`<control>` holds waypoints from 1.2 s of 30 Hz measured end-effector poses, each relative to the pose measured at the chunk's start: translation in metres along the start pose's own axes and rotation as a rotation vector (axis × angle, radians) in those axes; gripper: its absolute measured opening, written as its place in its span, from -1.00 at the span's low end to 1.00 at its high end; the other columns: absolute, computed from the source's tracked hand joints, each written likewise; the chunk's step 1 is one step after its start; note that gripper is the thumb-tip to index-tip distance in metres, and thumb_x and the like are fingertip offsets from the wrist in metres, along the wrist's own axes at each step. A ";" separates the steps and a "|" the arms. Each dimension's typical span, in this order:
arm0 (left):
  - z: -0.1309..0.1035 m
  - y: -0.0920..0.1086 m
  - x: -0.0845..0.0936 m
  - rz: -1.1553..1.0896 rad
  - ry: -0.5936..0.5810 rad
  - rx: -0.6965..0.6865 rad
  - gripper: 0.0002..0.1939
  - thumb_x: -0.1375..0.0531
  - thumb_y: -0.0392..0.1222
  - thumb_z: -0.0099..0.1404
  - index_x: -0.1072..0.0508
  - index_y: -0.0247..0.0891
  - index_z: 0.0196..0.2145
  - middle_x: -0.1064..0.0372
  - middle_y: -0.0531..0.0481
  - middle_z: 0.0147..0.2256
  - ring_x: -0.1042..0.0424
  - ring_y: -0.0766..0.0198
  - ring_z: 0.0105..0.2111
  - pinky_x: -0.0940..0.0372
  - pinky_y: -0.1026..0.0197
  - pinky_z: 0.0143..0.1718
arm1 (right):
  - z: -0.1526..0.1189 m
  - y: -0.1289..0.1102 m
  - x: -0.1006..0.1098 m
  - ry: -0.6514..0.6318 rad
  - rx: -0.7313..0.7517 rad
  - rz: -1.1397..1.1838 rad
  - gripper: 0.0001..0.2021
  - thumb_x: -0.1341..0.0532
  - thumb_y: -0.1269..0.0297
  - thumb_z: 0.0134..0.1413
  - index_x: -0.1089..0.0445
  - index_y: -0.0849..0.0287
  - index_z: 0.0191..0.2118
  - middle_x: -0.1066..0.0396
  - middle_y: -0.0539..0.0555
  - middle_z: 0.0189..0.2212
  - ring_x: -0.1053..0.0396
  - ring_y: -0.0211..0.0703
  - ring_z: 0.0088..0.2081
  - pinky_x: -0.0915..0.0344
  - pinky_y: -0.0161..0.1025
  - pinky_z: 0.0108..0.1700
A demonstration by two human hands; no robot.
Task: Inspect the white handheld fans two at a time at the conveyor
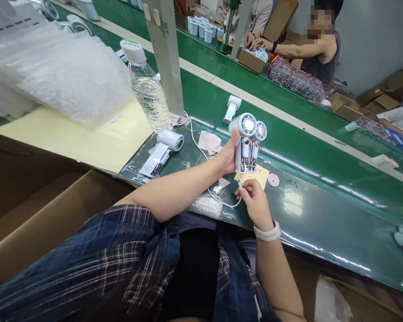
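Note:
My left hand (228, 155) is closed around two pale blue handheld fans (247, 126), held side by side above the bench. Their round heads point up, and the handle ends show exposed inner parts. Just below, my right hand (255, 202) pinches the plug end of a white charging cable (224, 203). A small gap separates this plug from the fans' handles. Under the hands lies a yellow note (262, 176) with handwriting. Another handheld fan (170, 139) rests on the bench to the left, and one more fan (233, 106) lies on the green conveyor belt.
A water bottle (149, 96) stands left beside a metal post (168, 58). Behind it a pile of clear plastic bags (77, 76) covers yellow paper. A round pink sticker (273, 180) lies right of the note. Across the belt, co-workers' hands reach into a cardboard box (251, 61).

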State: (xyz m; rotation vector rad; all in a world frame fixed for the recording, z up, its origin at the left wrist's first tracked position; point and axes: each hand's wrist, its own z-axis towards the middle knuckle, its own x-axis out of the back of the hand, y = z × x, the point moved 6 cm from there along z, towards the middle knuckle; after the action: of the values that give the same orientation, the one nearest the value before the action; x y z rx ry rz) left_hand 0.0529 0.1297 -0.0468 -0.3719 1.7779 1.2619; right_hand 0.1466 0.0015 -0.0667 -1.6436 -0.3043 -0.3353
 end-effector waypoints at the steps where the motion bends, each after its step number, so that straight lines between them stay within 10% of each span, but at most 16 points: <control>1: -0.001 0.000 -0.002 0.012 -0.005 0.001 -0.21 -0.12 0.65 0.17 -0.37 -0.25 -0.40 -0.55 -0.21 -0.25 -0.52 -0.06 0.08 -0.48 0.04 -0.01 | -0.002 -0.001 -0.003 -0.035 -0.031 0.159 -0.79 -0.26 0.08 0.16 -0.31 0.06 -0.19 -0.50 -0.01 -0.45 -0.45 -0.11 -0.42 -0.42 -0.12 -0.26; 19: -0.012 -0.004 -0.015 0.124 -0.120 -0.141 -0.12 -0.27 0.73 -0.22 -0.32 -0.24 -0.50 -0.56 -0.17 -0.25 -0.57 -0.01 -0.05 -0.49 0.10 -0.16 | -0.005 -0.015 -0.026 0.204 0.053 0.598 -0.61 -0.26 -0.14 0.27 -0.29 0.07 -0.37 -0.06 -0.24 -0.72 -0.02 -0.35 -0.70 -0.01 -0.32 -0.59; 28: -0.011 0.004 -0.014 -0.071 -0.105 -0.089 -0.19 -0.20 0.69 0.01 -0.30 -0.23 -0.49 -0.56 -0.15 -0.22 -0.57 0.01 -0.03 -0.51 0.08 -0.14 | -0.010 -0.034 -0.011 0.239 0.304 0.215 -0.70 -0.18 0.03 0.37 -0.44 0.11 -0.31 -0.55 0.08 -0.25 -0.47 -0.10 -0.19 -0.36 -0.11 -0.07; 36: -0.018 0.008 -0.023 0.095 -0.275 -0.157 -0.14 -0.14 0.74 0.00 -0.37 -0.24 -0.42 -0.53 -0.17 -0.21 -0.53 -0.06 0.03 -0.51 0.04 -0.15 | -0.006 -0.018 -0.007 0.295 0.133 0.548 -0.58 -0.34 -0.08 0.23 -0.31 0.10 -0.46 -0.21 -0.18 -0.70 -0.24 -0.32 -0.65 -0.20 -0.32 -0.53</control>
State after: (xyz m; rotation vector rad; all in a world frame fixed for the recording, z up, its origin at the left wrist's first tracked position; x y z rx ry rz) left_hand 0.0515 0.1121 -0.0222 -0.1911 1.4832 1.4503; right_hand 0.1328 -0.0030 -0.0530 -1.4551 0.3378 -0.1314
